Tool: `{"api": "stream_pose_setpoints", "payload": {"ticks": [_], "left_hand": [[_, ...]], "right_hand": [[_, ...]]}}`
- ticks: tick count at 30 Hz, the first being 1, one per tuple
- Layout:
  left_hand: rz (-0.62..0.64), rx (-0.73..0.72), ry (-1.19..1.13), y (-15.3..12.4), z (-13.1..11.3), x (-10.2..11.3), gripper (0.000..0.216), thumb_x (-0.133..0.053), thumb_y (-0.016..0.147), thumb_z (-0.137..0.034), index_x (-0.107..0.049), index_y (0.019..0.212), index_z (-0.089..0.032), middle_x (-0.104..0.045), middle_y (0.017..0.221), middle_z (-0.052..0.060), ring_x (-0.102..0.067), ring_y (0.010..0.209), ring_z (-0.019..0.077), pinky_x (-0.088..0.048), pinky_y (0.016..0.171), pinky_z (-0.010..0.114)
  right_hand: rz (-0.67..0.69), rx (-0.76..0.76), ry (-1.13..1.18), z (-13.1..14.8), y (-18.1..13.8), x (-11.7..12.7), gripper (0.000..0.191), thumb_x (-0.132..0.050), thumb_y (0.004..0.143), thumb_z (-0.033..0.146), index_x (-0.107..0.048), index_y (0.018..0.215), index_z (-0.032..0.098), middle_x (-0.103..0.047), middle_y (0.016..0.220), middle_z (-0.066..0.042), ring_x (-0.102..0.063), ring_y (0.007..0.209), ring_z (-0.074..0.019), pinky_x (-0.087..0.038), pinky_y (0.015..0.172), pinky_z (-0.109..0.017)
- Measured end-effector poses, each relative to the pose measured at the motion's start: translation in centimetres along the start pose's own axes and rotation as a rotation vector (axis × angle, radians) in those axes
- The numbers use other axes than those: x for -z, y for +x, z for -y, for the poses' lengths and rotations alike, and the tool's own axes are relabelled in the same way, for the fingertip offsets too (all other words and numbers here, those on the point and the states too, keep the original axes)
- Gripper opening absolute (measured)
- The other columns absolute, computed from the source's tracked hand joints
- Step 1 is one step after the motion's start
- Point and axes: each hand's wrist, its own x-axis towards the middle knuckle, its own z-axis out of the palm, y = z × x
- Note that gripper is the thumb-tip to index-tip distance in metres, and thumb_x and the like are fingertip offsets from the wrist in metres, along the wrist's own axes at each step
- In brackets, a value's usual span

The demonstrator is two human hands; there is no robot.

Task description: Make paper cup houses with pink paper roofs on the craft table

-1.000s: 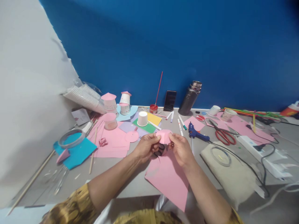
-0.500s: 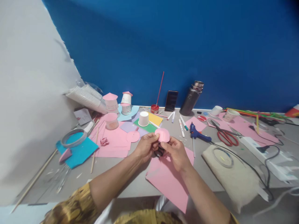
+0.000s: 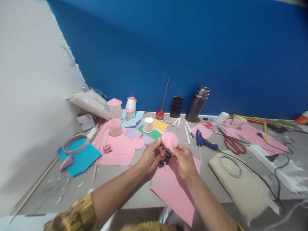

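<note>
A round pink paper piece (image 3: 169, 138), which looks like a shallow cone with a fold or seam, is held up between both my hands. My left hand (image 3: 152, 154) pinches its left edge, and the thumb of my right hand (image 3: 184, 160) presses on its lower right. A dark object (image 3: 166, 158) shows below the paper between my hands; I cannot make out its kind. Under my hands lies a pink paper sheet (image 3: 174, 189). Just beyond them stands an upside-down white paper cup (image 3: 148, 125), and a pink paper circle (image 3: 137, 143) lies to the left.
At the back left stand cups with pink cone tops (image 3: 115, 106) beside stacked paper cups (image 3: 91, 104). On the right are a blue glue gun (image 3: 204, 140), red-handled scissors (image 3: 234, 146), a cloth pouch (image 3: 237, 183) and a power strip (image 3: 274, 166). A dark flask (image 3: 197, 104) stands by the wall.
The pink paper piece has been turned and lifted slightly in my hands, so more of its face and a seam show. The view has tipped a little upward.
</note>
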Motion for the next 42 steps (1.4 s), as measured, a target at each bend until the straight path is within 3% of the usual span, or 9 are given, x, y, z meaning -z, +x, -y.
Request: {"api": "stream_pose_setpoints", "payload": {"ticks": [5, 8, 13, 20, 25, 28, 33, 39, 42], "left_hand": [[0.035, 0.005, 0.067, 0.0, 0.2, 0.1, 0.046, -0.094, 0.061, -0.045, -0.063, 0.073, -0.014, -0.051, 0.052, -0.005, -0.04, 0.045, 0.0062, -0.03, 0.048, 0.021], [0.053, 0.041, 0.026, 0.1, 0.3, 0.3, 0.045, -0.095, 0.061, -0.043, -0.062, 0.07, -0.014, -0.046, 0.049, -0.006, -0.037, 0.045, 0.0055, -0.03, 0.049, 0.021], [0.075, 0.069, -0.033, 0.0, 0.4, 0.3, 0.042, -0.093, 0.064, -0.043, -0.063, 0.074, -0.014, -0.051, 0.052, -0.004, -0.04, 0.047, 0.0064, -0.032, 0.05, 0.021], [0.032, 0.076, -0.031, 0.2, 0.6, 0.3, 0.042, -0.096, 0.06, -0.035, -0.066, 0.078, -0.012, -0.049, 0.053, -0.007, -0.037, 0.046, 0.004, -0.028, 0.048, 0.019], [0.062, 0.074, -0.037, 0.2, 0.5, 0.4, 0.043, -0.092, 0.067, -0.046, -0.064, 0.075, -0.014, -0.052, 0.052, -0.004, -0.044, 0.048, 0.0078, -0.037, 0.05, 0.021], [0.052, 0.079, -0.06, 0.3, 0.3, 0.5, 0.043, -0.096, 0.062, -0.038, -0.066, 0.079, -0.012, -0.055, 0.058, -0.003, -0.045, 0.05, 0.0058, -0.037, 0.05, 0.018], [0.042, 0.091, -0.087, 0.5, 0.3, 0.7, 0.043, -0.096, 0.062, -0.033, -0.067, 0.084, -0.011, -0.052, 0.059, -0.005, -0.039, 0.047, 0.003, -0.031, 0.045, 0.016], [0.052, 0.124, -0.111, 0.2, 0.7, 0.6, 0.04, -0.097, 0.061, -0.029, -0.063, 0.075, -0.012, -0.05, 0.055, -0.006, -0.038, 0.045, 0.0027, -0.031, 0.044, 0.015], [0.057, 0.146, -0.141, 0.2, 0.5, 0.5, 0.039, -0.095, 0.064, -0.029, -0.061, 0.076, -0.013, -0.048, 0.054, -0.007, -0.038, 0.046, 0.0033, -0.031, 0.043, 0.015]], "right_hand": [[0.032, -0.024, -0.039, -0.2, 0.0, 0.0, 0.028, -0.086, 0.074, 0.041, -0.075, 0.073, 0.015, -0.071, 0.063, -0.005, -0.062, 0.054, -0.0166, -0.052, 0.055, -0.03], [-0.011, -0.013, -0.068, -0.7, 0.1, 0.2, 0.028, -0.086, 0.072, 0.041, -0.074, 0.072, 0.015, -0.07, 0.062, -0.004, -0.062, 0.054, -0.0168, -0.053, 0.056, -0.031], [-0.026, -0.015, -0.102, -0.8, 0.1, 0.3, 0.028, -0.083, 0.073, 0.041, -0.071, 0.07, 0.016, -0.072, 0.063, -0.004, -0.063, 0.052, -0.017, -0.054, 0.055, -0.031], [-0.071, 0.02, -0.205, -0.8, 0.1, 0.0, 0.026, -0.081, 0.072, 0.038, -0.071, 0.069, 0.015, -0.071, 0.063, -0.004, -0.065, 0.055, -0.0176, -0.054, 0.054, -0.029], [-0.031, -0.017, -0.096, -0.7, 0.0, 0.0, 0.023, -0.08, 0.072, 0.036, -0.069, 0.068, 0.016, -0.073, 0.064, -0.005, -0.064, 0.052, -0.0183, -0.054, 0.049, -0.031], [-0.02, 0.001, -0.075, -0.7, 0.0, 0.3, 0.022, -0.081, 0.072, 0.034, -0.068, 0.068, 0.016, -0.073, 0.065, -0.004, -0.066, 0.055, -0.0176, -0.055, 0.054, -0.029], [0.044, -0.011, 0.011, -1.1, 0.4, 0.7, 0.03, -0.085, 0.073, 0.04, -0.075, 0.087, 0.016, -0.076, 0.073, -0.004, -0.068, 0.059, -0.0177, -0.054, 0.057, -0.028], [-0.017, -0.014, 0.07, -1.5, 0.5, 0.5, 0.024, -0.087, 0.07, 0.034, -0.07, 0.076, 0.018, -0.072, 0.066, 0.0, -0.065, 0.057, -0.0172, -0.054, 0.057, -0.03], [0.033, -0.019, 0.058, -1.4, 0.3, 0.6, 0.027, -0.086, 0.074, 0.039, -0.075, 0.087, 0.018, -0.074, 0.071, -0.002, -0.066, 0.061, -0.0176, -0.054, 0.06, -0.029]]}}
